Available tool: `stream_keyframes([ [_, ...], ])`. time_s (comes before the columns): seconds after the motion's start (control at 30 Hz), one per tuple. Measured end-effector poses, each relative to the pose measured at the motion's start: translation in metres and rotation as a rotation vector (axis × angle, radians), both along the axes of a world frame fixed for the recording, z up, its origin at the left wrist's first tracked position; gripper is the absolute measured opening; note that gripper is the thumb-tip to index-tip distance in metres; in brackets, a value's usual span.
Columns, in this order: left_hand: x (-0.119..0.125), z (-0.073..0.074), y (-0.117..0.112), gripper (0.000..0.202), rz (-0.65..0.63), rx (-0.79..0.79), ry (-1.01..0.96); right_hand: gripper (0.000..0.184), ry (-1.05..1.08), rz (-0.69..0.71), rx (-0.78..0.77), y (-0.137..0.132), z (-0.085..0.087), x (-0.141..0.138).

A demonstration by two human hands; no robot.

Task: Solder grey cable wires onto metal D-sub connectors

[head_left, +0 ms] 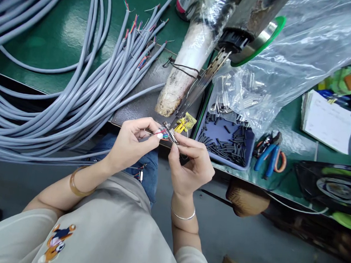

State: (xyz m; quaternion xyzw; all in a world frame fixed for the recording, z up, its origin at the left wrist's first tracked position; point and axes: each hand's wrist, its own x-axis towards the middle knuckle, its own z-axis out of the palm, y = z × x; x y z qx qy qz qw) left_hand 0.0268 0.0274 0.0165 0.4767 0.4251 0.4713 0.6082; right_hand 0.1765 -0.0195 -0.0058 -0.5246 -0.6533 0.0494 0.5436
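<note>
At the near edge of the worktop [65, 31], centre of view, just above the lap: one small metal connector [171, 135], with short coloured wires [161, 133] running out of its left end.

Left hand [131, 142]: grip pressed together, thumb and forefinger pinching the coloured wires just beside the connector.

Right hand [191, 166]: grip pinching the connector body from the right and from below, fingertips on its edges.

Handling, as a judgement: the piece is small and the wires are thin. The work looks best done with the right hand holding the body steady by its sides, contact faces left uncovered. The left hand should pinch close to the connector, so that no wire bends sharply or pulls at its joint.

Surroundings:
- Bundle of grey cables [60, 99], far left, stripped ends fanned out.
- Blue tray [220, 130] of short black sleeves, just right of the hands.
- Clear bag [289, 55] of metal parts, beyond the tray.
- Blue-handled cutters [266, 156], right of the tray.
</note>
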Motion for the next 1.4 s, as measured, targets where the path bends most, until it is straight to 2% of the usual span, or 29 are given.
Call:
stream_keyframes([
  [0.37, 0.0015, 0.0023, 0.0023, 0.01, 0.03, 0.034, 0.035, 0.02, -0.036, 0.019, 0.031, 0.0072, -0.0018, 0.0007],
  [0.6, 0.0029, 0.0075, 0.0025, 0.009, 0.054, 0.08, 0.051, 0.02, -0.075, -0.021, 0.046, 0.0089, 0.006, -0.0016],
  [0.87, 0.0002, 0.0035, 0.0043, 0.01, 0.018, -0.022, 0.051, 0.021, -0.255, -0.003, 0.119, 0.0035, -0.0004, 0.0],
  [0.93, -0.0011, 0.0035, 0.0042, 0.009, 0.007, -0.031, 0.041, 0.021, -0.22, 0.001, 0.105, 0.0034, -0.0008, 0.0013],
  [1.1, -0.0045, 0.0056, 0.0035, 0.013, -0.071, -0.104, 0.014, 0.019, 0.073, 0.058, -0.084, 0.0036, 0.0032, 0.0031],
  [1.4, 0.0009, 0.0049, 0.003, 0.008, 0.0, -0.015, 0.027, 0.019, -0.101, 0.003, 0.046, 0.0062, 0.0019, 0.0004],
])
